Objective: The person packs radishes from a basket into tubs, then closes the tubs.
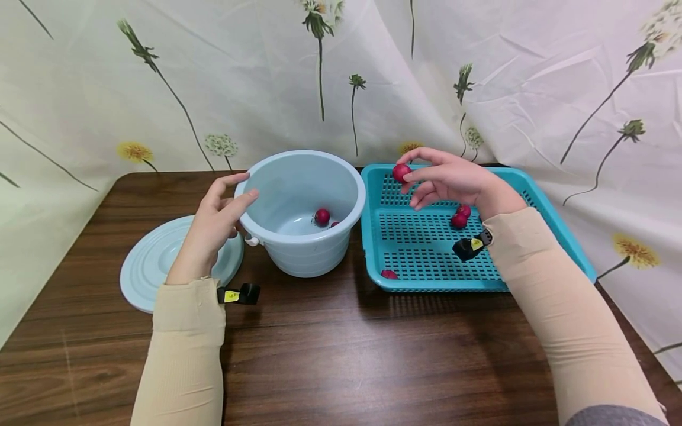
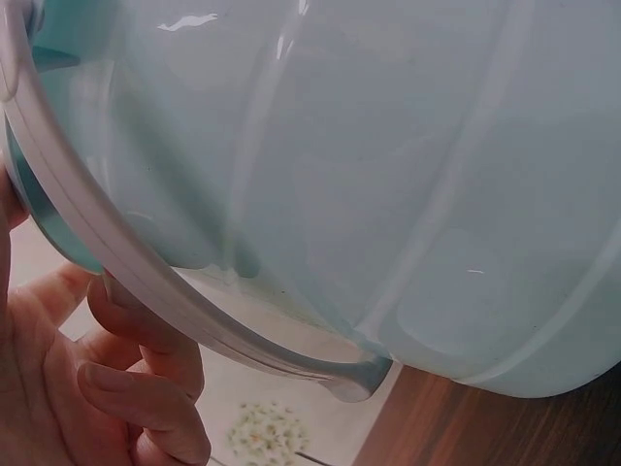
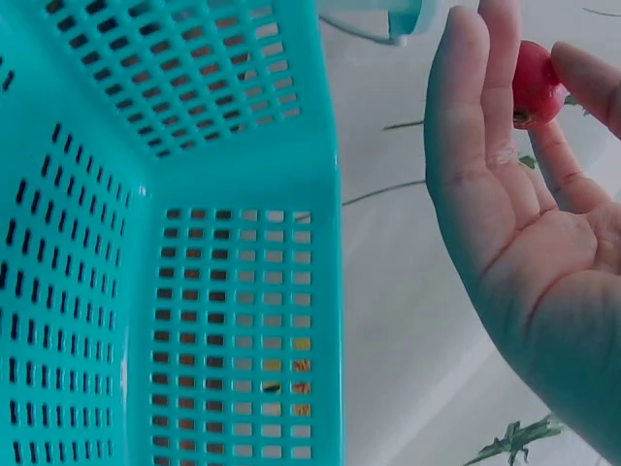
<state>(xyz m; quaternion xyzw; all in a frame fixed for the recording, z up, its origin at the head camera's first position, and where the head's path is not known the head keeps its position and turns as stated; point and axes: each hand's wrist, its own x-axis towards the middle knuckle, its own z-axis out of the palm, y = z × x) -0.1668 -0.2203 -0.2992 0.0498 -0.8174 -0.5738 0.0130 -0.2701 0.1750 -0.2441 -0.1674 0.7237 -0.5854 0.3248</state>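
Between thumb and fingertips my right hand (image 1: 444, 180) pinches a small round red radish (image 1: 402, 173), held up over the back left of the turquoise basket (image 1: 442, 286). The right wrist view shows the same radish (image 3: 537, 85) beside the basket wall (image 3: 335, 291). My left hand (image 1: 208, 228) grips the left rim of the light blue bucket (image 1: 306, 257), thumb over the edge. Its fingers (image 2: 146, 320) show by the white bucket handle (image 2: 146, 262) in the left wrist view. Inside the bucket lies a radish (image 1: 322, 217), with part of another showing near the front wall.
Two radishes (image 1: 459, 220) lie together in the basket, partly beside my right wrist, and another radish (image 1: 389, 274) sits at its front left corner. A round light blue lid (image 1: 144, 269) lies on the brown wooden table (image 1: 330, 355) under my left forearm. A flower-printed cloth (image 1: 266, 77) hangs behind.
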